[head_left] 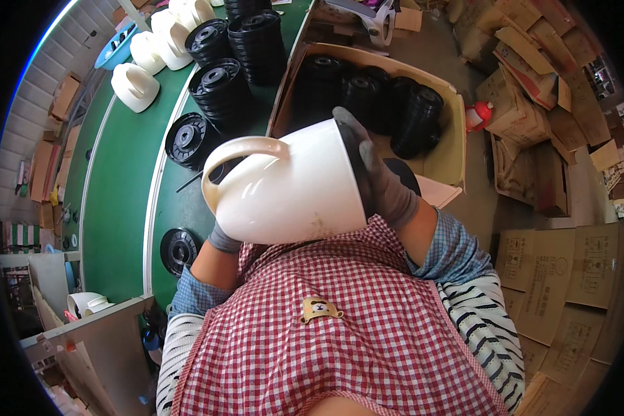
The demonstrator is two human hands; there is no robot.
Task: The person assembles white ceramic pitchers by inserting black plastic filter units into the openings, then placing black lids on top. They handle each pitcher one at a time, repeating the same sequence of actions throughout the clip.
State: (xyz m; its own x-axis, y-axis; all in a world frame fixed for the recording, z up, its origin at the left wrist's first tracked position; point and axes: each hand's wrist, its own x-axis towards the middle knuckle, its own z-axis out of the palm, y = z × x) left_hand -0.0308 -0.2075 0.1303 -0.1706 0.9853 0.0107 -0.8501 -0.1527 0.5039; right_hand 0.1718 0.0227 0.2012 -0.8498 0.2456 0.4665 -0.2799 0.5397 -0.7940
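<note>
A glossy white kettle body (pixel 291 187) with a loop handle lies on its side in front of my chest, its wide end turned right. My left hand (pixel 224 240), in a grey glove, holds it from beneath at the handle end; the fingers are hidden behind the shell. At the wide end, my gloved right hand (pixel 385 180) presses a black round base (pixel 354 156) against the rim, with fingers reaching over the top edge. How far the base sits inside the rim cannot be seen.
On the green workbench (pixel 121 222) stand stacked black bases (pixel 218 93), a single black base (pixel 179 251) and several white kettle bodies (pixel 135 87). A cardboard box (pixel 451 142) of black bases is beyond my right hand. Folded cartons (pixel 561 277) stand at right.
</note>
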